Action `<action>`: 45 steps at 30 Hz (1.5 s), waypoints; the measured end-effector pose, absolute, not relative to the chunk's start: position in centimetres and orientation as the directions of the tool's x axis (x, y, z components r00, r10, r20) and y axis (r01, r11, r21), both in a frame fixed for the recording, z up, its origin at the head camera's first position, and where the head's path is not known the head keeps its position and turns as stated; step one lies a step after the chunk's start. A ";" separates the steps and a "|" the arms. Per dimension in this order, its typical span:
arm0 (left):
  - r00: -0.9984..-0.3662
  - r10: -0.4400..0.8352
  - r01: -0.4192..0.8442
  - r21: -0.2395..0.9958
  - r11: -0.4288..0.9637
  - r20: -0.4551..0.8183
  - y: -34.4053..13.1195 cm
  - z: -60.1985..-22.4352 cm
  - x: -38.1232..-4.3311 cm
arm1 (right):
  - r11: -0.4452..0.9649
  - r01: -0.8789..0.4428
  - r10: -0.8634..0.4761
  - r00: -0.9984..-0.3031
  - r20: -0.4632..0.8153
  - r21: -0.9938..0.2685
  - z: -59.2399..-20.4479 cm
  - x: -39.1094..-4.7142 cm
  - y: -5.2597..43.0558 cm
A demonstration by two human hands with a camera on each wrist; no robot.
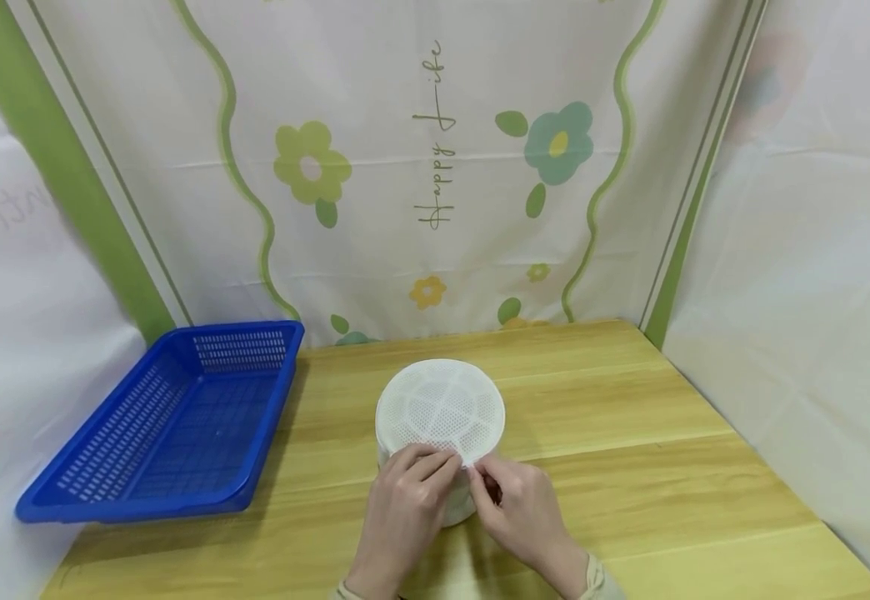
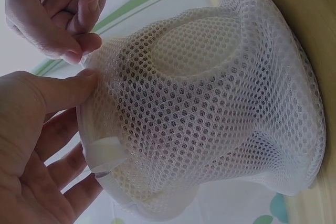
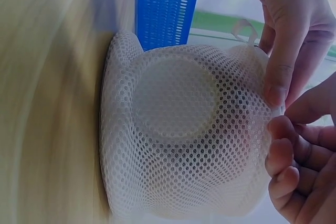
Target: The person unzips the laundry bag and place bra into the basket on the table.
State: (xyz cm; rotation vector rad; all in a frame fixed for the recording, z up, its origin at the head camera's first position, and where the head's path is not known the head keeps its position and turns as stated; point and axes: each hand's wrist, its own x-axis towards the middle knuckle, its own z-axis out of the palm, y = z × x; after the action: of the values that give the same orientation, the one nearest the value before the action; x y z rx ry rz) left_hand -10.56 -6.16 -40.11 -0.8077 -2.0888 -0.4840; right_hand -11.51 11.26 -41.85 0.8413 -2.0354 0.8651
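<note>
A white mesh laundry bag [image 1: 442, 400], drum-shaped with a round flat top, stands upright on the table. My left hand [image 1: 408, 504] grips its near top rim; in the left wrist view that thumb [image 2: 68, 90] lies on the outside, with the fingers on the lid side. Close beside it, my right hand [image 1: 521, 504] pinches the rim's edge between thumb and forefinger, its other fingers curled. The right wrist view shows both hands' fingertips almost meeting at the edge. A rounder, denser patch [image 3: 176, 98] shows on the bag's side, and a small fabric loop [image 3: 244, 30] sticks out at the rim.
A blue plastic basket [image 1: 247, 492] with slotted walls sits at the table's left. The wood-grain table [image 1: 630, 417] is bounded at the back by a flower-printed curtain [image 1: 375, 250], with white sheets [image 1: 802, 292] along the sides.
</note>
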 end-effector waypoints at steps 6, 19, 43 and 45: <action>-0.452 0.381 0.688 0.043 0.725 0.807 -6.1 -40.2 -10.5 | 0.576 -0.760 -0.263 -0.522 0.811 -0.302 -42.0 -11.5 11.3; -0.438 0.378 0.690 0.035 0.723 0.816 -5.9 -40.0 -10.5 | 0.628 -0.712 -0.261 -0.574 0.776 -0.316 -41.6 -11.5 11.4; -0.454 0.356 0.688 0.068 0.723 0.817 -5.9 -39.9 -10.5 | 0.629 -0.715 -0.250 -0.559 0.790 -0.307 -41.4 -11.5 11.5; -0.456 0.356 0.686 0.068 0.724 0.816 -5.9 -40.0 -10.5 | 0.630 -0.713 -0.245 -0.559 0.792 -0.309 -41.4 -11.6 11.6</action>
State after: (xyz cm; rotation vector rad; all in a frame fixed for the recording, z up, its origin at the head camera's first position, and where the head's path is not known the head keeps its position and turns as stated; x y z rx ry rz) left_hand -10.49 -5.89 -39.96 -0.7880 -2.0833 -0.4985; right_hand -11.56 11.58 -41.36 0.7458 -2.1158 0.8143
